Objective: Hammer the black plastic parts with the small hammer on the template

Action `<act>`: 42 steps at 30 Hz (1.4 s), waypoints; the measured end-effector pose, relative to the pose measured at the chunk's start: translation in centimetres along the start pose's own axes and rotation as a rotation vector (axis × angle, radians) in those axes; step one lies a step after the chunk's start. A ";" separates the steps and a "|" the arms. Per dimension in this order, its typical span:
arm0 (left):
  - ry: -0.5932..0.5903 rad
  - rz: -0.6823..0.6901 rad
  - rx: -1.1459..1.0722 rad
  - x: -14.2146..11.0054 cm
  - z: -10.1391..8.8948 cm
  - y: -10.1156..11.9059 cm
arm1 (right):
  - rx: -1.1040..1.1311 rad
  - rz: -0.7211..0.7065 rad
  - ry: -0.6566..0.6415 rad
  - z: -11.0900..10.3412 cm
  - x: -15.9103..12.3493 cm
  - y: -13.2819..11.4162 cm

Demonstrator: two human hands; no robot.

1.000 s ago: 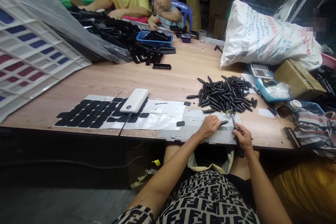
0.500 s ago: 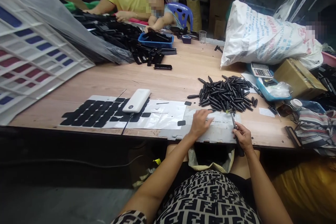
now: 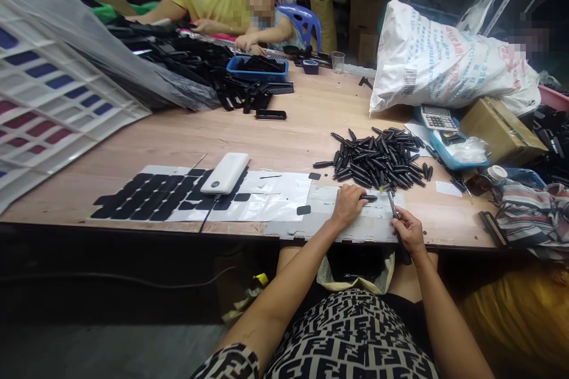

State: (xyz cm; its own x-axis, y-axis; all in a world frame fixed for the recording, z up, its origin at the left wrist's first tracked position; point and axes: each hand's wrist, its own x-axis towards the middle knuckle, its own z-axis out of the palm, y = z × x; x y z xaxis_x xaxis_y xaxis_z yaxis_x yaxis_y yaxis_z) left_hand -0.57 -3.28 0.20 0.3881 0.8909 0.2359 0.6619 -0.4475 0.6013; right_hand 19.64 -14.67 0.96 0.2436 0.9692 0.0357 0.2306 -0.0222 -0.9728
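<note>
My left hand (image 3: 347, 204) rests on a grey sheet (image 3: 338, 226) at the table's near edge, fingers closed on a small black stick-shaped part (image 3: 368, 197) that pokes out to the right. My right hand (image 3: 408, 231) grips a thin dark tool (image 3: 393, 208) by its handle, the tip pointing up toward the part. Just beyond both hands lies a heap of several black stick-shaped parts (image 3: 377, 157).
A white power bank (image 3: 224, 173) lies on a sheet of black pads (image 3: 155, 195) to the left. A white sack (image 3: 444, 59), calculator (image 3: 438, 118), blue tray (image 3: 457, 154) and cardboard box (image 3: 500, 130) crowd the right. Two people sit behind black parts and a blue bin (image 3: 255, 68) at the far end.
My left hand let go of one part, reached up to the heap with spread fingers, then drew back holding another black part. My right hand kept the tool almost still.
</note>
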 end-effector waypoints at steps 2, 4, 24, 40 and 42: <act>-0.014 -0.018 -0.025 0.5 0.5 0.3 | -0.015 -0.003 0.000 0.0 -0.1 0.0; -0.024 -0.020 -0.038 0.9 0.7 0.3 | -0.032 -0.011 0.003 0.1 -0.1 -0.1; -0.049 -0.031 -0.079 1.3 0.6 -0.1 | -0.457 -0.314 0.000 0.5 -1.2 -2.2; -0.066 -0.037 -0.072 1.2 0.2 0.2 | -0.124 -0.040 0.043 0.3 0.0 -0.7; -0.075 -0.034 -0.079 1.1 0.1 0.2 | -0.045 -0.003 0.065 -0.1 0.3 -0.7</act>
State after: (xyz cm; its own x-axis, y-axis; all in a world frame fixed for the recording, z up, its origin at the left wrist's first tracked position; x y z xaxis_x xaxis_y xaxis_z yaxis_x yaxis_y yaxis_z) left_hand -0.01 -2.39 0.51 0.4153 0.8958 0.1582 0.6240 -0.4070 0.6670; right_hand 19.67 -14.36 1.68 0.3032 0.9513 0.0551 0.2729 -0.0313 -0.9615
